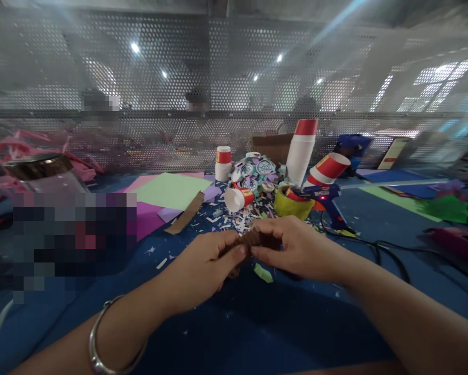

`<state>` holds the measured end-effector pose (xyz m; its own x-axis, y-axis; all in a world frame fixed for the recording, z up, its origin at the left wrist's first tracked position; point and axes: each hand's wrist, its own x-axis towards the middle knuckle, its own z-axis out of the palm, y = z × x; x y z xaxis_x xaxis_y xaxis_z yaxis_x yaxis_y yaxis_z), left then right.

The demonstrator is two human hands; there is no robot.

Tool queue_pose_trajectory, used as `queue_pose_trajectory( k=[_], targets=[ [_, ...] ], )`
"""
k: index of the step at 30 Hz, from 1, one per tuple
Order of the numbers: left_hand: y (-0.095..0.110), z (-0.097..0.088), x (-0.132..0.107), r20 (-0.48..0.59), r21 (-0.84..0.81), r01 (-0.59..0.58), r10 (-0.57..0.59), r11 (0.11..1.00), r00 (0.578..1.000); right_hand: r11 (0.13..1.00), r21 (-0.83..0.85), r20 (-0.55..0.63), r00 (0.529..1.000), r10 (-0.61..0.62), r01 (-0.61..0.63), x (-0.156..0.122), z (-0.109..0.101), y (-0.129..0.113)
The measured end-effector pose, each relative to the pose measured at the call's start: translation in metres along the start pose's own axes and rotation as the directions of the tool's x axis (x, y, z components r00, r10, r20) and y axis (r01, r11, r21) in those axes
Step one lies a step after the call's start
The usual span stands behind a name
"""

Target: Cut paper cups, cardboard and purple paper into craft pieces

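Both my hands are closed on a dark brown, crinkled piece (pixel 250 238) above the near middle of the blue table. Its exact kind cannot be made out, as my fingers cover much of it. My left hand (pixel 208 263) pinches its left end between thumb and fingers. On the other side, my right hand (pixel 292 249) grips it with thumb and forefinger close to the left thumb. A light green paper scrap (pixel 263 273) lies on the table just below the fingers. Beyond them, small paper clippings (pixel 237 221) are strewn about.
A blue glue gun (pixel 328 200) with a lit red light stands beside a yellow tape roll (pixel 292 205). Paper cups (pixel 301 156) and a heap of decorated discs (pixel 257 172) are behind. Coloured sheets (pixel 171 190), a cardboard strip (pixel 187 212) and a lidded jar (pixel 48 177) lie left.
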<state>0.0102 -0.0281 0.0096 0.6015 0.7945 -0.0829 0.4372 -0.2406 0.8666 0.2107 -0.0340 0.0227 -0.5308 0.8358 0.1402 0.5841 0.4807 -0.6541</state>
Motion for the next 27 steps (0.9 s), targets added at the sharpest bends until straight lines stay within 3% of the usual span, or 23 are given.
queue_pose_trajectory(
  k=[5,11,19,23,27],
  targets=[
    [0.009,-0.001,-0.005,0.048,0.042,0.001,-0.003,0.999,0.999,0.989,0.147,-0.001,0.999,-0.035,0.034,-0.001,0.008,-0.002],
    [0.015,-0.005,-0.008,0.166,-0.099,0.083,-0.066,0.992,0.984,0.972,0.232,-0.016,1.000,-0.022,0.025,-0.004,0.015,-0.007],
    [0.015,-0.002,-0.008,0.201,-0.311,0.162,-0.102,0.936,0.974,0.971,0.229,-0.076,0.996,-0.048,0.065,-0.006,0.018,-0.007],
    [0.013,-0.006,-0.007,0.170,-0.329,0.214,-0.165,0.920,0.971,0.958,0.280,0.039,0.997,-0.068,0.055,0.000,0.016,-0.001],
    [0.009,-0.010,-0.004,0.309,-0.336,0.297,-0.194,0.894,0.931,0.956,0.288,0.152,0.983,-0.102,0.055,-0.001,0.014,0.001]
  ],
)
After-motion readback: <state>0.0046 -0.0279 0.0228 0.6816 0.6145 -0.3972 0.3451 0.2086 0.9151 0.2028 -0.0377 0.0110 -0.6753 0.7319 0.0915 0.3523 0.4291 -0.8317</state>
